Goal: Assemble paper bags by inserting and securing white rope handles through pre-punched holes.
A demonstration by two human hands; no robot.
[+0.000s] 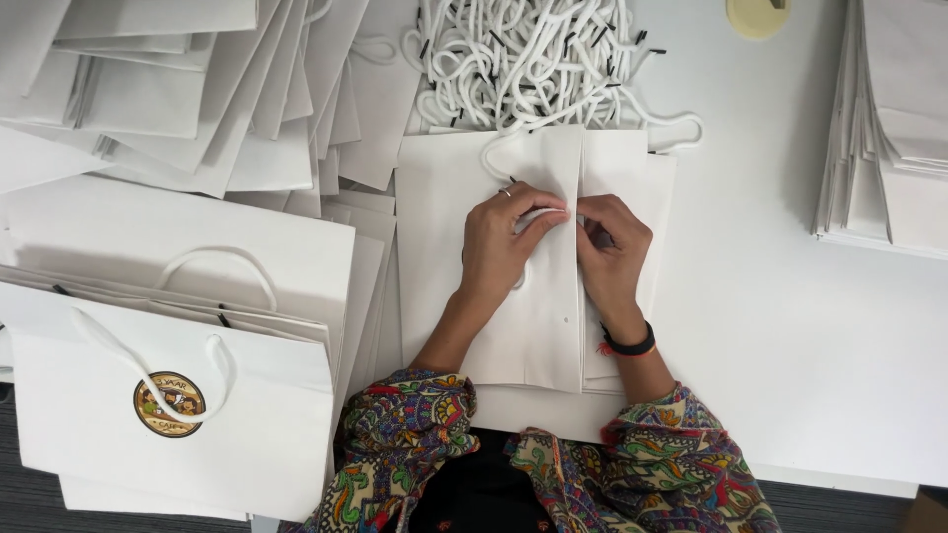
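1. Left hand (499,242): lies palm down on the flat white paper bag (494,316). Its fingers curl over toward the bag's upper fold, and the fingertips pinch a short loop of white cord (533,219) against the paper. A ring shows on one finger.
2. Right hand (610,252): rests just beside the left, fingertips almost meeting it at the fold. The fingers are bent and pressed closely together on the fold edge; whether they actually grip the cord cannot be told, as the fingertips are hidden. A black band with a red thread (628,345) circles the wrist.
3. Paper bag: lies directly under both hands, on top of a few more flat bags. Its long fold runs from the pinch point down toward the person.
4. Cord end: from the pinch, the white cord arcs up and away, past the bag's top edge, to a black-tipped end.
5. Heap of white cords (523,54): beyond the fingertips, just past the bag's far edge, a tangled pile with black tips.
6. Finished bags (178,395): well to the left of the grip, overlapping, with cord handles fitted; the nearest bears a round brown emblem (169,404).
7. Loose flat bags (178,99): fanned out beyond and left of the hands.
8. Stack of flat bags (889,128): well apart to the right.
9. Yellowish round object (757,15): far beyond the right hand, at the table (790,326) edge of view.
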